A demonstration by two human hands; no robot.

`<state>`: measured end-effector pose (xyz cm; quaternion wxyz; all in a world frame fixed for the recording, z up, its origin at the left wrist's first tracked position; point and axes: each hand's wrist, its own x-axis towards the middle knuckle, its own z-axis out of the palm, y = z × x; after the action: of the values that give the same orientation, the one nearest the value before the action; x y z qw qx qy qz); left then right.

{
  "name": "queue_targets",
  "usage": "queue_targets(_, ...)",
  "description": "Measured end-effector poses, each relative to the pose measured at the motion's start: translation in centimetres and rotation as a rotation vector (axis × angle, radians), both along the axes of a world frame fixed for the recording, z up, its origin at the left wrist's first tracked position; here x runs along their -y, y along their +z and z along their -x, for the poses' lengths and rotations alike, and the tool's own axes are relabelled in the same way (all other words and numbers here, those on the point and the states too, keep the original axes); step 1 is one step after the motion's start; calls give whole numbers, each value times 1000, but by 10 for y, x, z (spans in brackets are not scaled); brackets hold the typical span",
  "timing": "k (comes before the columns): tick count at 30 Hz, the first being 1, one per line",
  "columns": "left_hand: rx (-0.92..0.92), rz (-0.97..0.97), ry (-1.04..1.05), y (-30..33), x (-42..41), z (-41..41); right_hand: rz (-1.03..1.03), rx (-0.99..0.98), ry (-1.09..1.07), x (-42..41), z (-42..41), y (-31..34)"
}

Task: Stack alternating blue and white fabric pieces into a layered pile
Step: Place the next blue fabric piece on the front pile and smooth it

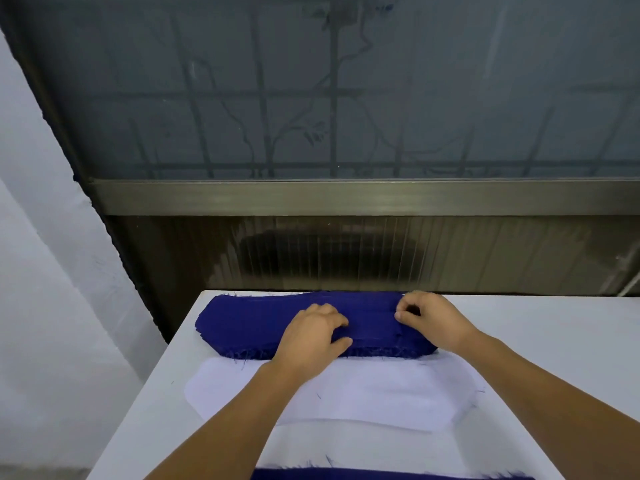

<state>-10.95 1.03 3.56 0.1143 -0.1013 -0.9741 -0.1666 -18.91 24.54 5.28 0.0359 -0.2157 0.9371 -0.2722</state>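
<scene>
The blue fabric stack (277, 323) lies at the far edge of the white surface (554, 341). On that stack, the left hand (311, 337) presses with curled fingers, the right hand (426, 317) pinches its top layer. White fabric pieces (346, 393) lie just nearer than the stack.

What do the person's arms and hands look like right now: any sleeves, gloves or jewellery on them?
Both forearms are bare as far as the frame shows: no sleeves in view. The left hand and the right hand wear no gloves, and no rings, watch or wristbands are visible. No markings show on either arm.
</scene>
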Motion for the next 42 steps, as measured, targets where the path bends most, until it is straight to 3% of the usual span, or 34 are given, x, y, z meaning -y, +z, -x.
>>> queue_targets(5,10,-65,16,1,1,1,124,115,-45,4,2,0)
queue_targets(9,10,-67,54,4,-2,6,61,178,-60,5,6,4)
queue_targets(15,-8,-83,209,8,-8,16,-59,-92,-5,22,-11,7)
queue_targets(19,-22,-108,202,7,-7,14,-201,-289,112,37,-22,1)
queue_targets(23,-75,-59,193,2,31,3,-130,-211,52,13,-13,1)
queue_targets(28,-8,-3,307,1,102,-19,-125,-161,76,-9,-13,1)
queue_targets(34,-183,89,208,47,120,-63,-41,-477,63,-20,-53,38)
queue_targets(37,-117,-23,113,70,124,-103,35,-322,100,-43,-95,58)
queue_targets(42,380,-190,3,74,117,-149,71,337,176,-81,-153,66)
